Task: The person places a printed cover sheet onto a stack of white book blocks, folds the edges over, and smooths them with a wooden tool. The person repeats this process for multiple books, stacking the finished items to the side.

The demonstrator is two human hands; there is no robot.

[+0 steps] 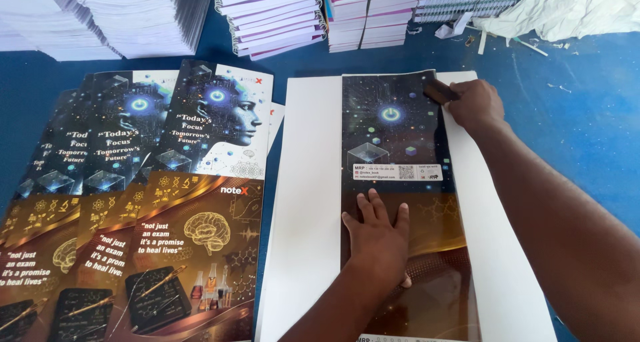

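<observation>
A glossy printed cover strip (393, 142), dark blue at the top and brown-gold lower down, lies lengthwise on a white board sheet (310, 182). My left hand (379, 235) rests flat on the strip's lower half with fingers spread, pressing it down. My right hand (475, 103) is at the strip's top right corner, gripping a small dark block (440, 91) that touches the strip's edge.
Several fanned printed covers (167, 202) with a face and brain picture lie on the blue surface (587, 135) at left. Stacks of bound notebooks (280, 15) line the far edge. A crumpled white sheet (573, 9) and paper scraps sit at the far right.
</observation>
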